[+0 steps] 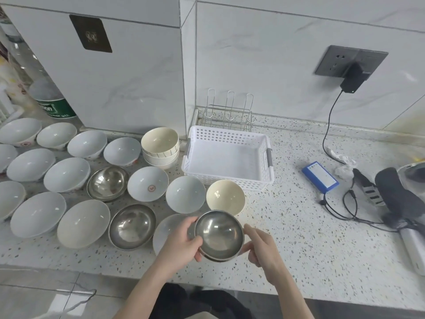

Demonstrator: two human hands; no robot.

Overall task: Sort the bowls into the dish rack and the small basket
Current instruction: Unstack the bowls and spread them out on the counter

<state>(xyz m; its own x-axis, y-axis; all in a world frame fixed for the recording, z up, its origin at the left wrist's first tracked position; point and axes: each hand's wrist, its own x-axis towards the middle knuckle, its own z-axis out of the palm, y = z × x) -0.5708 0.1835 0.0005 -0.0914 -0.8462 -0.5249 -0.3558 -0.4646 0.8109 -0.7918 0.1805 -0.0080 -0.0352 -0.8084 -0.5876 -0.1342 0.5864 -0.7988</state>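
My left hand [181,241] and my right hand [262,246] both grip a small steel bowl [219,234] by its rim, near the counter's front edge. A white bowl [165,229] lies partly hidden under my left hand. Several white bowls, such as one with a red mark [148,187], cover the left of the counter, with two more steel bowls [108,183] [132,226] among them. A cream bowl [225,197] sits in front of the white perforated basket [230,137], which holds nothing. A stack of cream bowls [160,147] stands left of it. A wire dish rack [227,111] stands behind the basket.
A blue battery pack [320,176], black cables [345,210] and dark tools [395,194] lie on the right of the speckled counter [299,238]. A charger [351,80] is plugged in the wall socket. A green-labelled bottle [54,102] stands at the far left.
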